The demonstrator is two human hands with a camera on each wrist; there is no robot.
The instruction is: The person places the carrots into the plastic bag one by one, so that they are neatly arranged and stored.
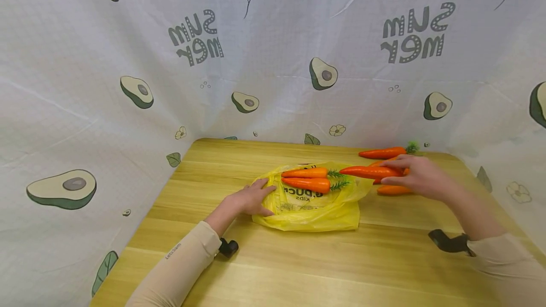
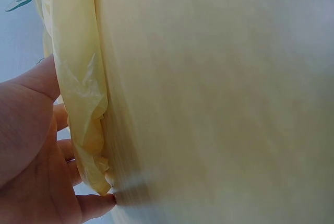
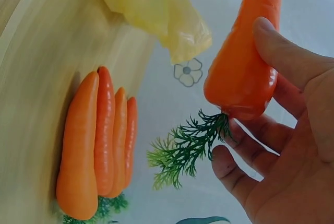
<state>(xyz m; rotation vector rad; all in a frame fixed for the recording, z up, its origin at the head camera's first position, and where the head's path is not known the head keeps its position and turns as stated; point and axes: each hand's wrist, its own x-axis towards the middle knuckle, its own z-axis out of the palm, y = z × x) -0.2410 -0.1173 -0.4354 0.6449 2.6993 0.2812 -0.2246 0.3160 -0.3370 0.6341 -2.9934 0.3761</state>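
Observation:
In the head view, two orange carrots (image 1: 304, 173) with green tops lie side by side on a yellow plastic bag (image 1: 315, 221). My left hand (image 1: 251, 199) rests on the bag's left edge with its fingers spread. From the left wrist, the fingers of my left hand (image 2: 39, 151) reach behind the crumpled bag edge (image 2: 78, 78), one fingertip at the wood. My right hand (image 1: 422, 176) holds another carrot (image 1: 371, 171), its tip pointing left over the bag's right side. Up close, thumb and fingers grip this carrot (image 3: 245, 51) near its thick end, above its green leaves.
Several more carrots (image 3: 78, 151) lie in a row on the wooden table (image 1: 298, 269), right of the bag and partly behind my right hand. A white curtain (image 1: 273, 51) printed with avocados hangs along the table's back and sides.

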